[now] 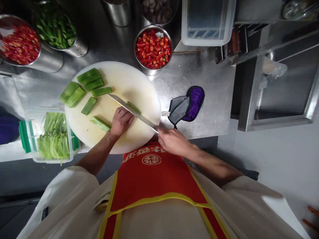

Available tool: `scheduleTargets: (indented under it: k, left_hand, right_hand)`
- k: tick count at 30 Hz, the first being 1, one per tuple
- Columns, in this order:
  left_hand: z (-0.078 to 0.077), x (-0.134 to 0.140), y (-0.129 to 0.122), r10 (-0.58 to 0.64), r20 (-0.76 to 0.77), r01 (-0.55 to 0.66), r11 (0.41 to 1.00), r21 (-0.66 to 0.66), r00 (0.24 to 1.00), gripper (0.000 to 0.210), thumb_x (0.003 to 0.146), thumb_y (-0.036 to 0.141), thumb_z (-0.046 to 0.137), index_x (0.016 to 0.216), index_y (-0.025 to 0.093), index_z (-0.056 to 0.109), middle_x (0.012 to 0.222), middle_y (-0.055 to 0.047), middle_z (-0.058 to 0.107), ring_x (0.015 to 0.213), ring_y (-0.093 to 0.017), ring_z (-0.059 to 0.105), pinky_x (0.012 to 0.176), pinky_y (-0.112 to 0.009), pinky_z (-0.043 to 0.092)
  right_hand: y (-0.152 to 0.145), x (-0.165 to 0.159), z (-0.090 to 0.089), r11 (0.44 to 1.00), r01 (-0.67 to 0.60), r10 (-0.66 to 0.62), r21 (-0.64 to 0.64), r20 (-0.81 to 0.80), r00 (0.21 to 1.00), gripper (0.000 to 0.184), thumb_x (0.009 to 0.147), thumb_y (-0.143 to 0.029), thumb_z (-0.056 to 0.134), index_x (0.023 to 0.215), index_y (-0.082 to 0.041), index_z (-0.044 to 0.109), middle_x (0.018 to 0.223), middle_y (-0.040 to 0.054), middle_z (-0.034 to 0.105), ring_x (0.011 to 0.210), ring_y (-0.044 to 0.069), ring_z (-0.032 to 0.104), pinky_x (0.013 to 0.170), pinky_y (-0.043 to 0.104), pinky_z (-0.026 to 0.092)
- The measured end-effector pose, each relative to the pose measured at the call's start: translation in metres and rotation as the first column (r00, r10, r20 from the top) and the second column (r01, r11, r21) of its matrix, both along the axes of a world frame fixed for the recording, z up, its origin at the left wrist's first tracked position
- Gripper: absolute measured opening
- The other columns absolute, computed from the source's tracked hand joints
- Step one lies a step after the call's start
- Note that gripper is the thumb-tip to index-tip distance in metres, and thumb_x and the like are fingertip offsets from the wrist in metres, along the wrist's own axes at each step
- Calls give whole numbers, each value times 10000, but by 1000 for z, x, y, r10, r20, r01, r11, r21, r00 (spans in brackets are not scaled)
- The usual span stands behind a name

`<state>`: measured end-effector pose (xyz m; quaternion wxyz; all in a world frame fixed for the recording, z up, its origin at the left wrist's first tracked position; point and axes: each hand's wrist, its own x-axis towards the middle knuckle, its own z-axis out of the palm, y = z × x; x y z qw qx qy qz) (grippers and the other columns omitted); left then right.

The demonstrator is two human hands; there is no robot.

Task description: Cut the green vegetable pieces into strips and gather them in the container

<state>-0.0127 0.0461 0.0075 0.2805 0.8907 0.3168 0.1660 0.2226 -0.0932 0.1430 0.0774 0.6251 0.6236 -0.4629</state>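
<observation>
On the round white cutting board [139, 79], my left hand [122, 120] has its fingers curled down close against the near side of a kitchen knife's blade [132, 110]. Whatever lies under those fingers is hidden. My right hand [173, 140] is closed around the knife's handle at the board's right edge. A thin green vegetable slice [134, 107] lies just beyond the blade. Several thicker green vegetable pieces [91, 79] are spread over the left part of the board, one of them [100, 123] beside my left wrist.
Left of the board stands a clear plastic box [71, 146] of green strips. Behind are metal containers of chopped red chillies [153, 49] and green chillies [56, 31]. A purple and grey cloth item [195, 103] lies to the right, below a clear bin [208, 39].
</observation>
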Motion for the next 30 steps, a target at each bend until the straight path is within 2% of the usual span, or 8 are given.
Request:
scheduleTargets:
  k: [5, 11, 19, 22, 27, 30]
  left_hand:
    - [-1, -1, 2, -59, 63, 54, 996, 71, 996, 298, 1017, 394, 528, 820, 238, 687, 826, -63, 641, 875, -233, 578, 892, -427, 453]
    - [1, 4, 4, -110, 212, 72, 981, 178, 971, 216, 997, 283, 580, 801, 223, 650, 809, -45, 636, 830, -208, 555, 837, -377, 441]
    - [-1, 2, 3, -94, 160, 71, 987, 142, 983, 240, 1005, 337, 578, 809, 225, 658, 807, -48, 631, 837, -211, 564, 858, -393, 438]
    - [-1, 2, 3, -96, 168, 71, 987, 147, 981, 199, 1003, 332, 591, 861, 225, 681, 853, -57, 665, 889, -219, 591, 881, -399, 449]
    - [1, 1, 1, -110, 169, 80, 981, 176, 980, 148, 1001, 305, 602, 956, 222, 716, 961, -79, 709, 1019, -234, 605, 902, -401, 478]
    - [2, 0, 0, -92, 163, 65, 984, 163, 982, 152, 1008, 287, 588, 982, 229, 726, 1003, -85, 714, 1079, -238, 603, 920, -412, 485]
  right_hand:
    - [-10, 0, 19, 1000, -17, 17, 15, 13, 1000, 457, 1004, -186, 401, 1450, -124, 479, 1081, 149, 750, 924, 283, 731, 784, 341, 505]
    - [-5, -2, 21, 999, -31, 31, 13, 28, 999, 470, 990, -169, 408, 1454, -123, 470, 1057, 132, 757, 887, 271, 738, 730, 333, 502]
    - [-20, 2, 27, 1000, -6, 6, -15, 23, 1000, 465, 983, -164, 421, 1443, -120, 478, 1072, 124, 771, 897, 261, 757, 735, 317, 504]
    - [-13, -2, 20, 999, -7, 8, -36, 37, 999, 435, 988, -170, 426, 1417, -131, 492, 1063, 129, 775, 909, 266, 759, 749, 317, 504]
    - [19, -15, -3, 1000, -14, 14, -7, 51, 999, 366, 993, -165, 425, 1345, -134, 521, 1049, 150, 777, 961, 287, 751, 798, 333, 506]
    - [24, -14, -7, 1000, -17, 16, 16, 32, 999, 375, 995, -172, 427, 1355, -125, 519, 1040, 152, 774, 952, 286, 749, 794, 333, 505]
